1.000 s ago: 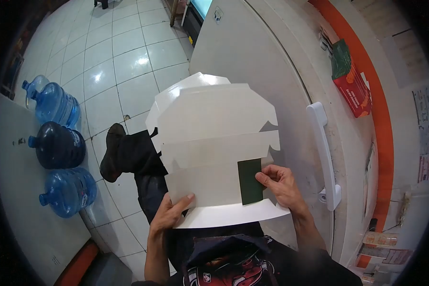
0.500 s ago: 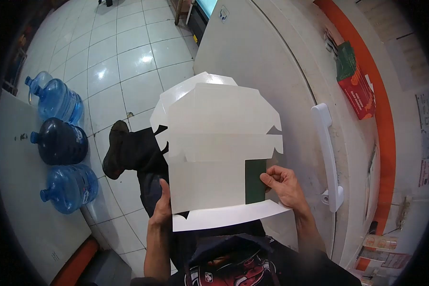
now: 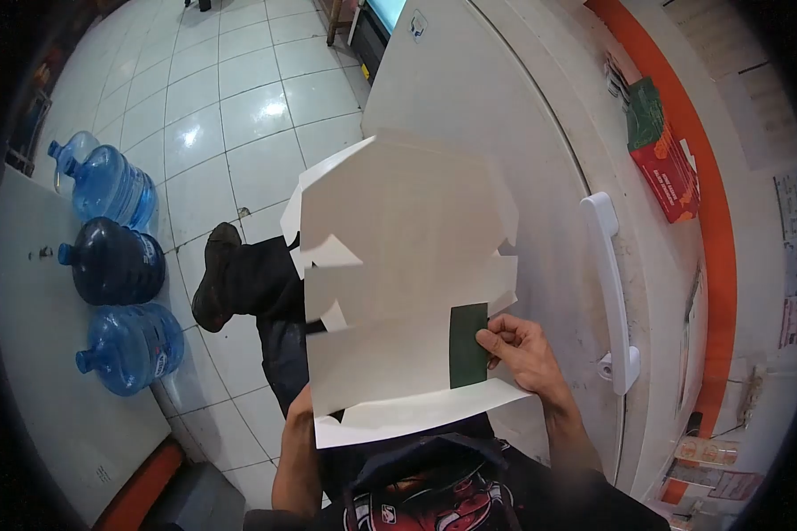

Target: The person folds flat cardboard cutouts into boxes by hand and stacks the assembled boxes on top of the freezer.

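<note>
A flat, unfolded white cardboard box blank [image 3: 398, 212] with notched edges and fold lines is in front of me, above my lap. A dark green flap [image 3: 468, 345] shows at its lower right. My right hand [image 3: 521, 351] is closed, pinching the outer edge of this green part between thumb and fingers. My left hand [image 3: 301, 409] is at the blank's lower left edge, its fingers hidden behind the cardboard. Part of another white cardboard piece [image 3: 294, 212] sticks out behind the upper left. A white strip [image 3: 416, 418] runs along the blank's bottom.
Several large blue water jugs [image 3: 119, 265] lie on the tiled floor [image 3: 239, 133] at left. A white chest lid [image 3: 469, 97] with a handle [image 3: 607, 292] is at right. A red and green box [image 3: 662, 168] rests beyond it. My leg [image 3: 248, 276] extends left.
The front blank has tilted and shifted slightly left and down, now showing notches along its left side. My left thumb has gone out of sight behind it. The right hand keeps its pinch.
</note>
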Demonstrator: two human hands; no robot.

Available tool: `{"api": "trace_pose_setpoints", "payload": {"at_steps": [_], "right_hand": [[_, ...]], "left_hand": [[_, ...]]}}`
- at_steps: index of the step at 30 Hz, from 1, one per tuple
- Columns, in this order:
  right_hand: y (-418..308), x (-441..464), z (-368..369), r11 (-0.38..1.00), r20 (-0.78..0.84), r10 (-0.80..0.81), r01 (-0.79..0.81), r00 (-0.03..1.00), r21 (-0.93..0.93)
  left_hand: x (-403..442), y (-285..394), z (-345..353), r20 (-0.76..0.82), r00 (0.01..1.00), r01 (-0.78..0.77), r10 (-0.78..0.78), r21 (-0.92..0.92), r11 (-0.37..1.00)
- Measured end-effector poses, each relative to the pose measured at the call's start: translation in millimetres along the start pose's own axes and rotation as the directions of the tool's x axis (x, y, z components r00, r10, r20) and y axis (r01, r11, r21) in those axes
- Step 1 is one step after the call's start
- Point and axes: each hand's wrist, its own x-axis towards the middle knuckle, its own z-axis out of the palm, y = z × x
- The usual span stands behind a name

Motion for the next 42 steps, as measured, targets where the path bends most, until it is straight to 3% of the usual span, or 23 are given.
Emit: {"api": "trace_pose_setpoints", "payload": {"at_steps": [2,4,8,12,14,16,18,20,23,26,29,30,33,35,39,42], "right_hand": [[-4.1,-0.5,-4.1,0.999,-0.01,-0.033,0.032,0.999,-0.01],[-5.5,-1.1,-9.6,1.0,-0.03,-0.024,0.024,0.999,-0.011],[-2.5,-0.1,-11.5,0.998,-0.012,-0.051,0.05,0.999,-0.029],[-5.1,-1.9,-7.0,0.995,0.023,-0.096,0.096,0.995,-0.007],[-2.2,-1.4,-3.0,0.995,0.048,-0.098,0.098,0.994,0.007],[-4.6,-1.9,-1.3,0.995,0.041,-0.096,0.097,0.995,-0.02],[-6.0,-3.9,-0.6,0.996,0.045,-0.077,0.079,0.996,-0.043],[-7.3,-5.8,-2.0,0.996,0.049,-0.051,0.054,0.998,-0.064],[-3.2,-4.4,-2.8,0.997,0.076,-0.053,0.057,0.996,-0.059],[1.6,0.3,-0.2,0.991,0.047,-0.119,0.121,0.992,-0.048],[-18.2,-1.3,1.5,0.992,-0.115,-0.121,0.118,0.986,-0.034],[-19.1,-2.1,-0.2,0.993,-0.129,-0.105,0.111,0.986,0.04],[-17.6,-4.6,-6.0,0.967,-0.128,-0.02,0.051,0.992,0.251],[-18.0,-5.4,-0.7,0.974,-0.135,-0.083,0.109,0.987,0.198],[-5.5,-5.6,20.3,0.961,-0.297,-0.265,0.276,0.917,-0.004],[-11.7,-17.8,36.5,0.905,-0.276,-0.379,0.29,0.883,-0.313]], "left_hand": [[3.2,-3.0,-2.8,-0.022,1.0,-0.005,0.001,-0.158,0.988],[7.7,3.3,2.7,-0.002,1.0,-0.001,0.0,-0.175,0.985],[9.7,21.0,23.3,0.103,0.995,0.024,-0.016,-0.073,0.997],[13.1,56.2,53.5,0.087,0.994,0.051,-0.073,0.227,0.972],[16.7,49.7,49.8,0.084,0.987,0.113,-0.135,0.225,0.968],[20.5,47.1,45.6,0.016,0.983,0.166,-0.181,0.33,0.929],[18.9,47.0,52.8,-0.097,0.982,0.186,-0.165,0.28,0.942],[16.2,53.2,79.9,-0.251,0.962,0.131,-0.107,0.083,0.988],[27.5,26.5,40.8,-0.152,0.988,0.028,0.015,0.272,0.962],[33.0,26.0,42.2,-0.253,0.965,0.004,0.064,0.259,0.966],[38.1,33.3,39.1,-0.345,0.933,-0.073,0.102,0.097,0.993],[38.1,45.8,50.6,-0.416,0.904,-0.111,0.1,-0.003,0.994],[39.7,48.9,39.9,-0.388,0.901,-0.186,0.194,0.058,0.981],[39.9,45.5,28.5,-0.316,0.914,-0.222,0.254,0.134,0.966],[44.7,43.3,36.5,-0.403,0.865,-0.271,0.3,0.128,0.954],[47.2,43.6,38.8,-0.42,0.813,-0.346,0.402,0.206,0.915]]}}
